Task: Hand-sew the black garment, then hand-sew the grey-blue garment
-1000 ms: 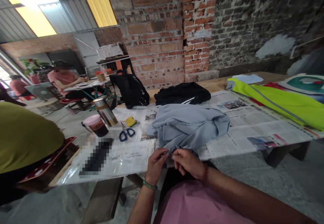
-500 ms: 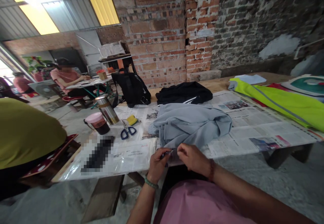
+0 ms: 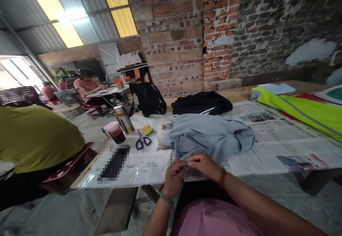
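My left hand [image 3: 173, 177] and my right hand [image 3: 206, 165] meet fingertip to fingertip at the table's near edge, both closed in a pinch. A small dark object [image 3: 178, 170] shows between the left fingers; its kind is too small to tell. What the right fingertips hold, if anything, is hidden. Just beyond both hands lies a crumpled grey-blue cloth garment [image 3: 211, 134]. Scissors with dark blue handles [image 3: 143, 142] lie to the left, beside a small yellow item [image 3: 147, 130].
Newspaper under clear plastic covers the table [image 3: 267, 157]. At left stand a pink-lidded cup [image 3: 114, 132] and a steel flask [image 3: 124, 120]. Behind are a black backpack [image 3: 149, 99] and black garment [image 3: 201, 103]; a neon-yellow garment [image 3: 299, 108] lies right. A seated person [image 3: 40, 136] is close at left.
The camera view has turned slightly left, so everything sits further right. My fingertips have come closer together; a thin pale strand seen between them earlier no longer shows.
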`<state>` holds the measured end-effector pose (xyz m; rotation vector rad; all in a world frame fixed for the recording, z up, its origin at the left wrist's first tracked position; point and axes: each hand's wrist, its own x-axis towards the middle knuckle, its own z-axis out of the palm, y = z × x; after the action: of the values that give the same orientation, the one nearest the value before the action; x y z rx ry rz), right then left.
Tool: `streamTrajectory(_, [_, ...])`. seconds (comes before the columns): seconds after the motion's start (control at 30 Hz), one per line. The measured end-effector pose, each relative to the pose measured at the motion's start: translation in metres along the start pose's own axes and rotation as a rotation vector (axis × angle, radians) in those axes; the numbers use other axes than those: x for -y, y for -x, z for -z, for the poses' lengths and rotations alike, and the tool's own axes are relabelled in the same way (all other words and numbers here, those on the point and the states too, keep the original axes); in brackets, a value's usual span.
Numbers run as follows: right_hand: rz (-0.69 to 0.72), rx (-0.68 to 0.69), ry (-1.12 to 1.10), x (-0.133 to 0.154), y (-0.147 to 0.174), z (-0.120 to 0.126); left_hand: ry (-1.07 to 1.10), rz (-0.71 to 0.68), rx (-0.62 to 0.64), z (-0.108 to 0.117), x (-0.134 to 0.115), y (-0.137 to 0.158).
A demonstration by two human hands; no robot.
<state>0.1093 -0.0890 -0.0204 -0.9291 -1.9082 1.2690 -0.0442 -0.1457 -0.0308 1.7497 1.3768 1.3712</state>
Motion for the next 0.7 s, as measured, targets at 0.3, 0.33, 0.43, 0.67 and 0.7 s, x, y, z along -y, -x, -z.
streamTrajectory(0.3, [-0.053, -0.212, -0.192, -0.002, 0.004, -0.008, -0.102, 0.139, -0.041, -0.004, 0.000, 0.001])
streamTrajectory(0.33, [-0.056, -0.236, -0.201, -0.001, 0.004, -0.008, -0.116, 0.136, -0.026, -0.004, 0.000, 0.000])
streamTrajectory(0.43, [-0.081, -0.293, -0.290, 0.001, 0.002, -0.008, -0.178, 0.128, 0.004, -0.004, 0.000, 0.000])
streamTrajectory(0.67, [-0.175, -0.359, -0.645, -0.004, -0.016, 0.004, -0.172, 0.128, 0.021, -0.002, 0.004, 0.003])
streamTrajectory(0.7, [-0.171, -0.346, -0.658, -0.004, -0.018, 0.008, -0.164, 0.141, 0.022, -0.002, 0.004, 0.003])
